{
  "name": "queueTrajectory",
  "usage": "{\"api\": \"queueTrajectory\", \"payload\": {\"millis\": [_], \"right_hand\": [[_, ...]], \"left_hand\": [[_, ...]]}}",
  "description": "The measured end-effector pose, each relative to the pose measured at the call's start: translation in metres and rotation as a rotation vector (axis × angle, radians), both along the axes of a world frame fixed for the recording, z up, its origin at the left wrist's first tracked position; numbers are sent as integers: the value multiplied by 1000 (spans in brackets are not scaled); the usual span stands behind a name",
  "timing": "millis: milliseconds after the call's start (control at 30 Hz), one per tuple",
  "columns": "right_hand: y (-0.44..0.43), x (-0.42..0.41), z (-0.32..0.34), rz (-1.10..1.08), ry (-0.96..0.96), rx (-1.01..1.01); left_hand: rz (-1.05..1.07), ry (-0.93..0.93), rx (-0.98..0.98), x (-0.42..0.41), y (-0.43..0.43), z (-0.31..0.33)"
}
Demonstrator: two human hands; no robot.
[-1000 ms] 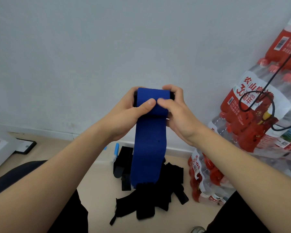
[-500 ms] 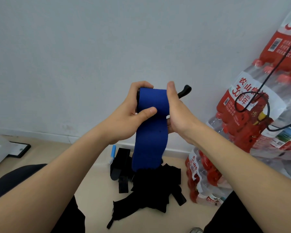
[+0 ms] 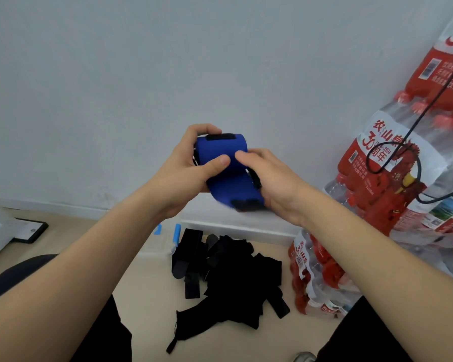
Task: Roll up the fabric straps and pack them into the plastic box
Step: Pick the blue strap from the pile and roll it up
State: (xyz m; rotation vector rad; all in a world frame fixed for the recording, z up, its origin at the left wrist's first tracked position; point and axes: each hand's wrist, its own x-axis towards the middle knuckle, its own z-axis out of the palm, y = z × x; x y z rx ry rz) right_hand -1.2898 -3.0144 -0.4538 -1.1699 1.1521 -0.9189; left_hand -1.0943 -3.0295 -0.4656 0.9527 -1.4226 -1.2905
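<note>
I hold a blue fabric strap (image 3: pixel 226 176) up in front of the wall, most of it wound into a roll. My left hand (image 3: pixel 186 171) grips the roll from the left, thumb across its front. On the right side, my right hand (image 3: pixel 270 181) curls round it, with the short loose tail and its black end patch hanging by the palm. A heap of black straps (image 3: pixel 233 275) lies on the floor below. A clear plastic box (image 3: pixel 162 244) with blue clips sits by the wall, partly hidden behind my left forearm.
Shrink-wrapped packs of red-capped water bottles (image 3: pixel 408 184) are stacked at the right, with a smaller pack (image 3: pixel 317 280) on the floor and a black cable looped over them. A black-framed flat item (image 3: pixel 29 229) lies at the left. My dark-trousered knees frame the floor.
The long blue tail that hung down to the black heap has been wound up; only a short end is loose now. Both hands have dropped lower and regripped the roll.
</note>
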Motion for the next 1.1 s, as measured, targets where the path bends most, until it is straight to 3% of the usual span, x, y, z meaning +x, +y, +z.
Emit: {"api": "queueTrajectory", "payload": {"millis": [67, 200, 267, 367, 433, 500, 667, 1100], "right_hand": [[2, -1, -3, 103, 48, 41], [2, -2, 4, 3, -194, -18], [-1, -9, 9, -10, -224, -88], [-3, -18, 6, -19, 66, -248], [-4, -23, 2, -56, 334, -366], [-5, -26, 0, -54, 463, -461], [-7, -23, -5, -85, 436, -638], [1, -1, -5, -251, 412, -686]], "left_hand": [[41, -49, -52, 3, -2, 0], [91, -53, -24, 6, -5, 2], [74, -33, 46, 7, -7, 4], [-7, 1, 139, 8, -4, 6], [-49, -36, 130, 6, -1, 5], [-78, -99, 90, 2, 2, 3], [-49, -139, 43, -6, 3, 0], [-36, -171, 21, -21, 20, 1]]}}
